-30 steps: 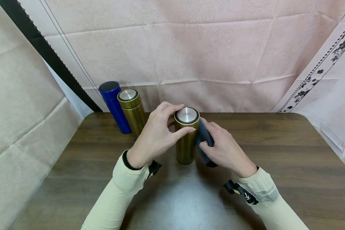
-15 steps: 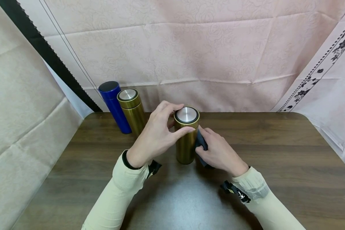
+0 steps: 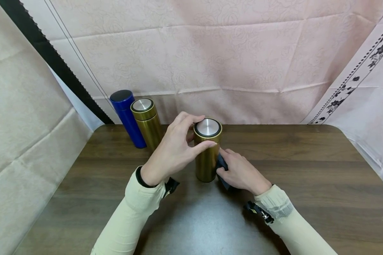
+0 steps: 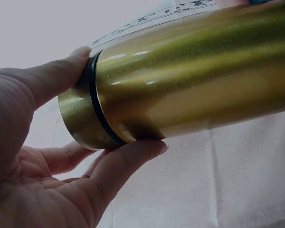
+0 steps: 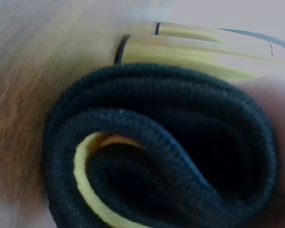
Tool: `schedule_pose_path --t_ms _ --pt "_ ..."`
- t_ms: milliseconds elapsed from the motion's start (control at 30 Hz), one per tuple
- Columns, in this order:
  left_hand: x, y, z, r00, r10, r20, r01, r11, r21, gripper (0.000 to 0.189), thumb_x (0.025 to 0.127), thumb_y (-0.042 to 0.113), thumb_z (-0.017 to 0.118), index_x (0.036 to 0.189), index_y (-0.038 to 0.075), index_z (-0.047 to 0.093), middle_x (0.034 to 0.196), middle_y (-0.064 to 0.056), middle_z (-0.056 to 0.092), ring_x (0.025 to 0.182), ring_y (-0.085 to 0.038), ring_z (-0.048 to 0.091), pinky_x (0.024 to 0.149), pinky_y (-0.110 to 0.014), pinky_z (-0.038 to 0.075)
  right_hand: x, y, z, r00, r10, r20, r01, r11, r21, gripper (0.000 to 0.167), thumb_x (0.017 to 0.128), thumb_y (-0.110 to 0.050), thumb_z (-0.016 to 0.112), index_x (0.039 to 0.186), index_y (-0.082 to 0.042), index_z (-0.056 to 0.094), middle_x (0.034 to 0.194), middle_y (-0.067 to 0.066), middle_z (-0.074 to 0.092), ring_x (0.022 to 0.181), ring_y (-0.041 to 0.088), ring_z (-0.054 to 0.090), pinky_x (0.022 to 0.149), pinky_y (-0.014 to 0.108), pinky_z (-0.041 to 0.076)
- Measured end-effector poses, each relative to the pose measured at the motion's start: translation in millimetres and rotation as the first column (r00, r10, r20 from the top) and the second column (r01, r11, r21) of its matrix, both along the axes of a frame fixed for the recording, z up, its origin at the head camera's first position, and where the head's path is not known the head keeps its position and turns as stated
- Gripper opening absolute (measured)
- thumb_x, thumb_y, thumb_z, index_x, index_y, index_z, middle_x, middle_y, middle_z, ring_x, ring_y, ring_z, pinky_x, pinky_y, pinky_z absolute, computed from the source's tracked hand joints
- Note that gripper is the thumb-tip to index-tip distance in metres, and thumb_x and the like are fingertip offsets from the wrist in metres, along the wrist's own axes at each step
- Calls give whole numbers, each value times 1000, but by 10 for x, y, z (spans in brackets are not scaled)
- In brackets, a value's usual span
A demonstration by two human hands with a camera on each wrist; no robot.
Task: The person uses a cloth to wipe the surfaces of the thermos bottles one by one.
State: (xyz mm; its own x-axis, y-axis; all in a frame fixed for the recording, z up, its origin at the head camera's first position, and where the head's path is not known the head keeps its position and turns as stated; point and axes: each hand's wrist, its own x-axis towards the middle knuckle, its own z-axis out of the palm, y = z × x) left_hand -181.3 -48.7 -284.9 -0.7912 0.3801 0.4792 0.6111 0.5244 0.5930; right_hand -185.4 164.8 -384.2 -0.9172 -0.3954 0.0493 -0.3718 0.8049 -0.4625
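A gold thermos flask (image 3: 205, 163) with a brushed silver lid top stands upright on the table. My left hand (image 3: 177, 143) grips it around the lid; in the left wrist view thumb and fingers lie on either side of the black ring below the gold lid (image 4: 78, 114). On the flask's right side, my right hand (image 3: 242, 173) holds a dark blue-grey folded cloth (image 3: 222, 163) against the lower body. Close up in the right wrist view, the cloth (image 5: 147, 78) shows rolled layers and a yellow edge. Part of the right hand's grip is hidden.
A second gold flask (image 3: 148, 127) and a blue flask (image 3: 127, 118) with a black lid stand together at the back left, near the left forearm. The wooden table (image 3: 306, 170) ends at a pale patterned cloth backdrop (image 3: 242, 71).
My right hand has slid the cloth down the flask's side, toward its base and slightly left. The left hand and the flask stay where they were.
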Motion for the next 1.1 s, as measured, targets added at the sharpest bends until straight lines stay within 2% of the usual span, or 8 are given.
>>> schedule_pose_path --t_ms 300,400,500,567,767,867,1000,1100 --pt "-5 -6 -5 1000 -6 16 6 1000 3 64 83 31 86 135 4 60 119 -6 58 103 -13 57 83 -28 57 0 8 -4 1000 -1 13 1 1000 15 69 93 -18 61 157 -8 37 137 13 60 99 22 60 91 45 54" --pt "0 -15 0 999 -14 33 14 1000 9 64 84 30 86 136 5 60 120 -5 58 106 -13 58 87 -27 58 8 8 15 1000 -11 12 11 1000 21 70 93 -19 61 157 -9 37 139 14 60 106 24 62 93 48 54" --pt "5 -22 8 998 -27 51 26 1000 15 64 84 29 86 137 5 59 120 -5 57 107 -13 59 89 -26 58 20 17 53 1000 -19 21 19 1000 20 69 94 -18 62 157 -7 37 143 15 58 112 26 62 96 50 54" --pt "7 -25 15 998 -36 59 35 999 18 63 85 28 85 137 4 59 120 -5 57 108 -12 59 90 -26 58 28 27 92 999 -24 32 24 1000 15 69 94 -18 62 157 -6 38 144 16 58 110 25 62 94 49 54" --pt "5 -24 27 995 -58 76 56 998 26 62 86 28 84 138 5 58 120 -4 56 109 -12 58 95 -24 57 64 64 218 998 -52 27 52 999 15 67 92 -19 62 154 -2 41 148 17 56 117 26 61 97 50 53" --pt "-1 -23 27 994 -67 84 64 997 31 62 86 27 84 138 5 58 120 -3 56 110 -12 59 96 -23 57 77 82 280 998 -59 15 59 998 -3 67 92 -19 62 154 -4 42 146 14 58 106 24 62 88 44 54" --pt "-5 -28 27 994 -71 88 68 997 33 62 86 26 84 138 5 58 120 -4 56 110 -12 59 97 -24 56 90 105 363 998 -63 3 63 997 -44 68 91 -18 63 155 -7 42 130 9 64 83 20 56 70 32 47" --pt "-2 -34 26 994 -68 81 66 997 29 62 86 25 84 138 4 58 120 -4 56 109 -12 59 97 -24 57 96 121 412 998 -67 -14 66 995 -72 69 90 -17 63 155 -11 42 120 6 65 80 18 56 68 30 46"
